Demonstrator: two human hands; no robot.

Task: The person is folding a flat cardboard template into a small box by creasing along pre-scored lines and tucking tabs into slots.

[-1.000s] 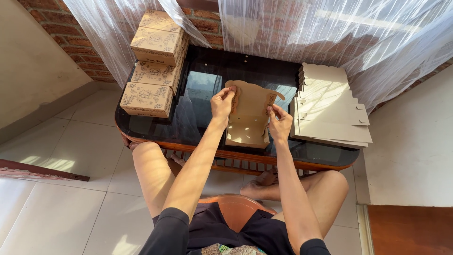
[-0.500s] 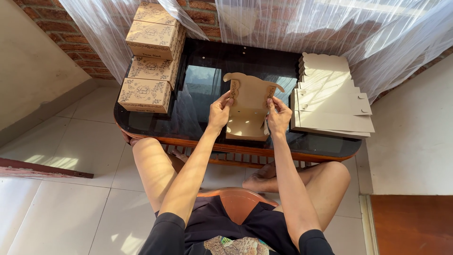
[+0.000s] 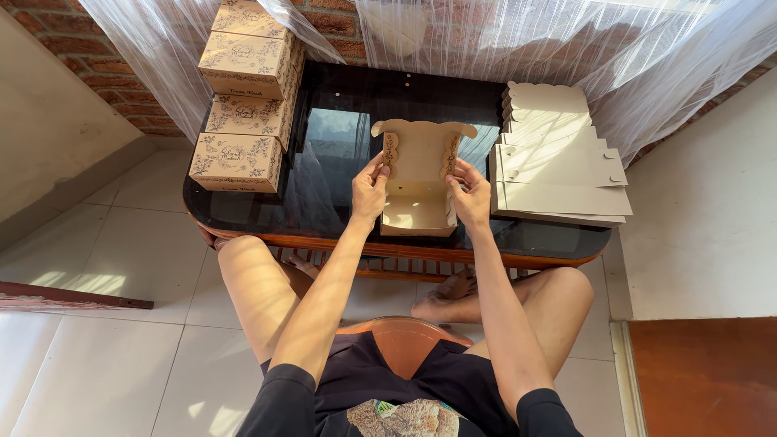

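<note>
A half-folded tan cardboard box (image 3: 419,190) lies on the black glass table (image 3: 332,202), its scalloped lid open toward the far side. My left hand (image 3: 370,193) pinches the box's left side flap, which stands upright. My right hand (image 3: 470,193) grips the right side flap in the same way. Both flaps show a printed floral pattern on their outer faces. The box's inside is plain and holds nothing.
A stack of flat unfolded box blanks (image 3: 558,158) lies at the table's right. Several finished patterned boxes (image 3: 243,97) are stacked at the left. A sheer plastic curtain (image 3: 566,40) and brick wall back the table. The floor below is of white tiles.
The box, earlier held up flat in both hands, now rests on the table with its two side flaps raised. The view has shifted closer over the table.
</note>
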